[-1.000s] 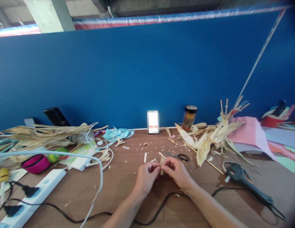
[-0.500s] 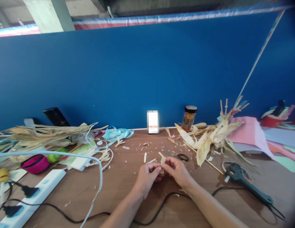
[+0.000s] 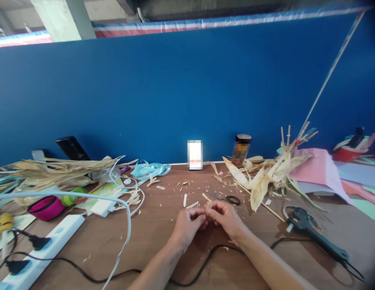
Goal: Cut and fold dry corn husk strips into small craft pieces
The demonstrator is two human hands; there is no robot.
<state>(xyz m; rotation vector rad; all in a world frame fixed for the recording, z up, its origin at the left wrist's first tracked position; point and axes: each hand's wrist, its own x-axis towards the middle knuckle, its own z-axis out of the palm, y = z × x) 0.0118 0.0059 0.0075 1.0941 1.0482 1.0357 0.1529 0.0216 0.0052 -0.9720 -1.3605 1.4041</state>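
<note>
My left hand [image 3: 189, 225] and my right hand [image 3: 225, 215] meet fingertip to fingertip above the middle of the brown table [image 3: 163, 241]. Both are closed in a pinch on a small strip of dried corn husk, which the fingers now almost wholly hide. Just beyond the right fingers lie dark-handled scissors [image 3: 232, 199], apart from the hand. Pale cut husk pieces [image 3: 185, 200] are scattered in front of the fingertips.
Right of the hands are a glue gun [image 3: 317, 233], a corn-husk bundle [image 3: 267, 177] and a lidded jar [image 3: 241, 151]. At the left are a power strip [image 3: 59, 237], blue ribbon [image 3: 149, 169] and piled dried husks [image 3: 54, 167]. A black cable [image 3: 211, 253] passes under the forearms.
The husk strip stood visibly upright between the fingertips before; now it is nearly out of sight behind them. The hands have drawn slightly closer and stay in about the same place.
</note>
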